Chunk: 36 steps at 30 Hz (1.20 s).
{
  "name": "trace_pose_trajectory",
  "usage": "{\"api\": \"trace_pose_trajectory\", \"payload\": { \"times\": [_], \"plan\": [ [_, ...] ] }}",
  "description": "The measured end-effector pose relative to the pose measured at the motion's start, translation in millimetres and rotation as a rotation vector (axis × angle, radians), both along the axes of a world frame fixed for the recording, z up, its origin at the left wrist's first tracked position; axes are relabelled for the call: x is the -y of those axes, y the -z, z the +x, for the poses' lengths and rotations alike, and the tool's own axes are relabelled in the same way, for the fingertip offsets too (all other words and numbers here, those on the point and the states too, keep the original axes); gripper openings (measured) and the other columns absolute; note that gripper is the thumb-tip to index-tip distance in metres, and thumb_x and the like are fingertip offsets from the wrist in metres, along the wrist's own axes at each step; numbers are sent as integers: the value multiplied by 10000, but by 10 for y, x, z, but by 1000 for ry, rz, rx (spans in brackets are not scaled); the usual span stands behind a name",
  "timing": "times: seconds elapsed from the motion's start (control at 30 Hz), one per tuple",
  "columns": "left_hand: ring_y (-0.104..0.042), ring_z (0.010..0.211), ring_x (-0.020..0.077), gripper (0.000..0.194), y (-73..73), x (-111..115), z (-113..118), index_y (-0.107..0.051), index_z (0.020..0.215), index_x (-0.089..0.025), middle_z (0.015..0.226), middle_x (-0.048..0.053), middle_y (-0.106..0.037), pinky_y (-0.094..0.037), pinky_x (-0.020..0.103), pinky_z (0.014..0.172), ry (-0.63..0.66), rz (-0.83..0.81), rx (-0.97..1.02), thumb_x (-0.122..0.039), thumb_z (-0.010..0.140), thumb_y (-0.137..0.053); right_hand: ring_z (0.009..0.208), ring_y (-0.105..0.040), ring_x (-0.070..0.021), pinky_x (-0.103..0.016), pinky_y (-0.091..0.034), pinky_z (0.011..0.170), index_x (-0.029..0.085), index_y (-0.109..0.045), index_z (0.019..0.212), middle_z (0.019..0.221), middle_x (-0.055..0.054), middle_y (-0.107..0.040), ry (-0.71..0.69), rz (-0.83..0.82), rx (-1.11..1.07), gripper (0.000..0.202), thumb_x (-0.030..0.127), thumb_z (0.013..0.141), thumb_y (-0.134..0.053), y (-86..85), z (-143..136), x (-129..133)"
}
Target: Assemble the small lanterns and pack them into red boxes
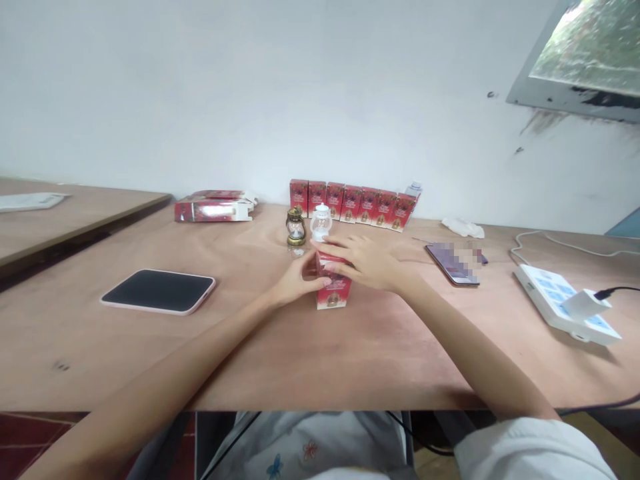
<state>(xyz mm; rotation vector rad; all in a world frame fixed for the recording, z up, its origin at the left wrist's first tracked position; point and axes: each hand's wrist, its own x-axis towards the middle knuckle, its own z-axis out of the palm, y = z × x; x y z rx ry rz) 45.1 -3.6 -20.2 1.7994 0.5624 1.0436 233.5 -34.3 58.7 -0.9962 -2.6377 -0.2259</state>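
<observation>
A small red printed carton (334, 293) stands upright on the wooden table in front of me. My left hand (296, 283) grips its left side, thumb across the front. Over its top and right side lies my right hand (367, 261), fingers stretched across the carton's upper part. Just behind the hands stand a bronze-coloured mini lantern (296, 228) and a white mini lantern (321, 223). A tiny white piece (299, 252) lies before the bronze one. Part of the carton's top is hidden by my fingers.
Several matching red cartons (351, 203) stand in a row by the wall. Flattened red cartons (213, 208) lie back left. A phone (159, 291) rests on the left, another phone (454, 265) on the right. A white power strip (565, 303) with a plugged-in charger sits far right.
</observation>
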Motion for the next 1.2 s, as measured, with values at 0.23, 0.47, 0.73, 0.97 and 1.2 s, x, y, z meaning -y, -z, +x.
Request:
{"api": "trace_pose_trajectory", "payload": {
  "times": [0.23, 0.47, 0.73, 0.97, 1.2],
  "plan": [
    [-583, 1107, 286, 751, 49, -6, -25, -426, 1280, -168, 1216, 118, -594, -481, 449, 943, 83, -25, -296, -388, 648, -768, 1181, -466, -247, -438, -420, 964, 268, -333, 1418, 1416, -78, -428, -53, 29, 16, 453, 372, 986, -247, -25, -32, 78],
    [-559, 1136, 275, 680, 74, -29, -33, -457, 1259, -176, 1239, 91, -582, -465, 410, 954, 48, 73, -359, -424, 686, -724, 1235, -392, -351, -534, -423, 919, 306, -225, 1453, 1438, -139, -341, 84, 24, 89, 596, 427, 916, -452, 64, -92, 167],
    [-456, 1245, 332, 856, 109, 16, 36, -404, 1341, -150, 1365, 153, -479, -334, 476, 1048, -75, 307, -754, -609, 668, -669, 1041, -524, -298, -459, -466, 880, 235, -232, 1448, 1188, -130, -502, 81, -37, 34, 741, 338, 825, -618, -426, 87, -66],
    [-160, 1419, 256, 774, 199, 54, 97, -247, 1439, -112, 1516, 146, -191, -95, 461, 1149, -8, 507, -1005, -619, 867, -364, 1230, -365, -376, -569, -308, 1022, 155, -176, 1430, 1345, -151, -336, 166, 353, -228, 815, 475, 811, -600, -1173, -219, -1114],
    [-125, 1426, 248, 754, 243, 95, 74, -208, 1450, -96, 1521, 140, -172, -86, 478, 1151, -11, 556, -1016, -605, 898, -272, 1093, -490, -344, -507, -327, 1005, 65, -441, 1223, 1184, -172, -526, 290, 116, -87, 721, 327, 646, -784, -843, -928, -2075]
  ]
}}
